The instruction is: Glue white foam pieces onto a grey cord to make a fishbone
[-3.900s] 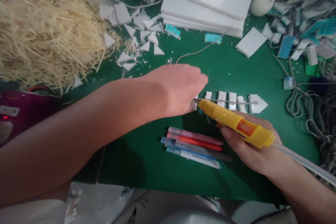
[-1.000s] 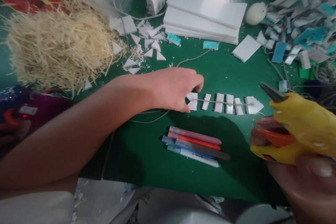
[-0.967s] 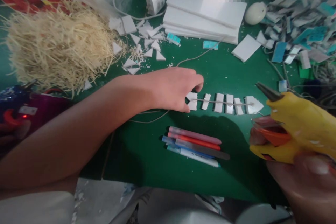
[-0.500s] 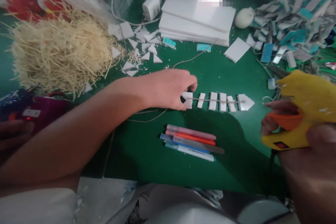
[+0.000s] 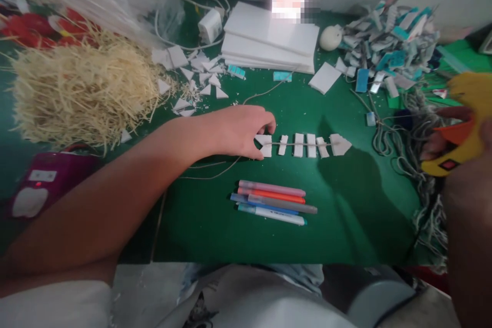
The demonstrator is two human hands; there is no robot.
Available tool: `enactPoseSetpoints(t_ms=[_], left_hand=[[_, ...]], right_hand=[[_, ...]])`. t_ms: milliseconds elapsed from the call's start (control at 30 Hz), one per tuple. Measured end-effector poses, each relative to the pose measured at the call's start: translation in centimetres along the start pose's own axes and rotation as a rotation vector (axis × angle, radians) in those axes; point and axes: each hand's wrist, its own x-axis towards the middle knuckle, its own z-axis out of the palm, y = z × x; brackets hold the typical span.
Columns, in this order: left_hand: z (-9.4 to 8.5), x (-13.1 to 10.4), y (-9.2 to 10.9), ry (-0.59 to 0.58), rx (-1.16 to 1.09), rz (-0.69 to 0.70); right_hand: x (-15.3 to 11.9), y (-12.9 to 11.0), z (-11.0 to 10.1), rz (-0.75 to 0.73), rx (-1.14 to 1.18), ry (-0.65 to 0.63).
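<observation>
My left hand (image 5: pixel 249 130) reaches across the green table with its fingers curled about a notched white foam piece (image 5: pixel 266 146). Its thumb touches the lower corner, and the fingertips partly hide the upper edge. A thin grey cord (image 5: pixel 290 144) runs from this piece over several narrow white foam strips (image 5: pixel 298 145) to a pointed foam piece (image 5: pixel 340 144). My right hand (image 5: pixel 467 200), blurred at the right edge, grips a yellow hot glue gun (image 5: pixel 474 95) with an orange trigger. The gun is raised, well to the right of the pointed piece.
Several markers (image 5: pixel 272 202) lie below the foam row. Straw (image 5: pixel 82 92), a purple box (image 5: pixel 52 177) and foam scraps (image 5: pixel 203 69) are on the left. White foam sheets (image 5: pixel 269 36) stack behind, near a white egg shape (image 5: pixel 330 38). Mirrored scraps (image 5: pixel 388 43) and grey yarn (image 5: pixel 415 164) sit right.
My right hand has moved the glue gun right and up, away from the pointed piece. My left hand stays at the notched piece. A hand beside the purple box has left view.
</observation>
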Motion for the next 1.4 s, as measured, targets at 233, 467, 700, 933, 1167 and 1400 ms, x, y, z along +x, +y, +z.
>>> enactPoseSetpoints(t_ms=[233, 467, 700, 933, 1167, 1400], left_hand=[[0.1, 0.2, -0.1, -0.002, -0.013, 0.015], [0.4, 0.2, -0.4, 0.018, -0.031, 0.037], [0.8, 0.4, -0.5, 0.047, -0.038, 0.018], [0.7, -0.2, -0.4, 0.081, -0.001, 0.006], [0.5, -0.7, 0.1, 0.101, 0.078, -0.001], [1.1, -0.7, -0.7, 0.132, 0.122, 0.037]], right_hand=[[-0.6, -1.6, 3.9, 0.235, 0.015, 0.074], [-0.4, -0.9, 4.4, 0.202, 0.061, -0.08], [-0.5, -0.2, 5.0, 0.245, 0.016, -0.155], [-0.5, 0.4, 5.3, 0.289, -0.145, -0.276], [-0.2, 0.6, 5.2, 0.358, -0.336, -0.278], [-0.8, 0.0, 4.4, 0.282, -0.475, -0.291]])
